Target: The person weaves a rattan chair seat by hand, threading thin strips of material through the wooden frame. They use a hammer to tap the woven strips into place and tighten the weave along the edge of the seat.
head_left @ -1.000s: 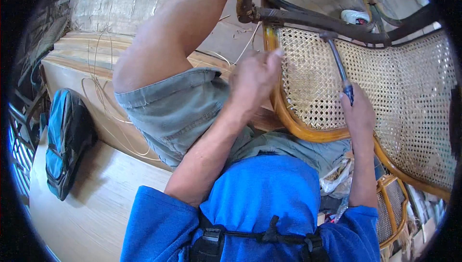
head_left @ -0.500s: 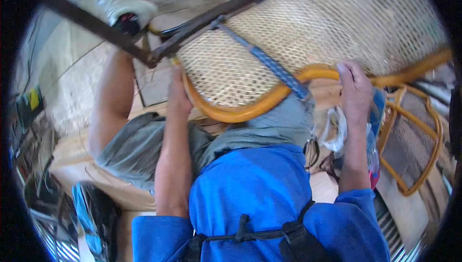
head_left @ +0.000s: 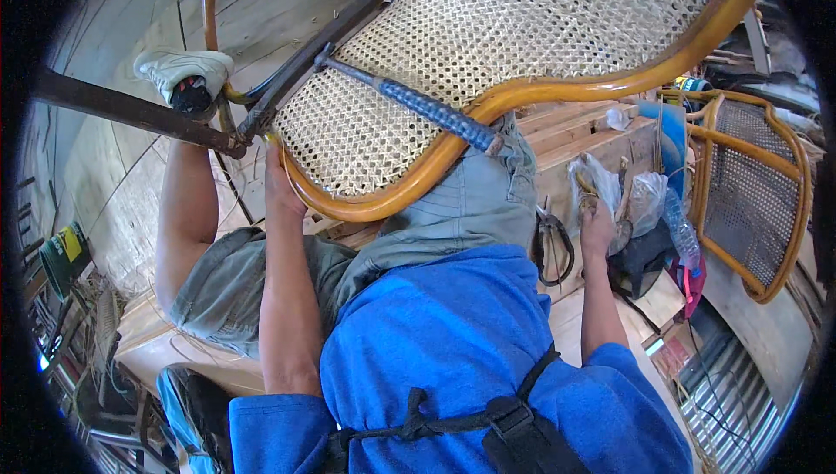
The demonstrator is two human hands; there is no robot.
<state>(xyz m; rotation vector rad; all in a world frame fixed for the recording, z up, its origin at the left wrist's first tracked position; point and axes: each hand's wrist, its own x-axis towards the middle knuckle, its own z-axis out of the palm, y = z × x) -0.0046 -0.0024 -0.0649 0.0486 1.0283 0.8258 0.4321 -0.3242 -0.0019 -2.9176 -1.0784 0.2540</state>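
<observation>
cane chair (head_left: 540,25) lies with its curved orange rim (head_left: 566,91) over the lap (head_left: 461,204), a hammer (head_left: 422,106) resting across it. the left hand (head_left: 283,186) is curled around the rim's left end; the right hand (head_left: 597,228) is at a clear plastic bag (head_left: 601,171), fingers partly hidden, so its hold cannot be told.

No lettering reads clearly, though printing too small to make out marks the green-and-yellow container (head_left: 66,258) at nine o'clock and the yellow-banded container (head_left: 691,84) at two o'clock.
</observation>
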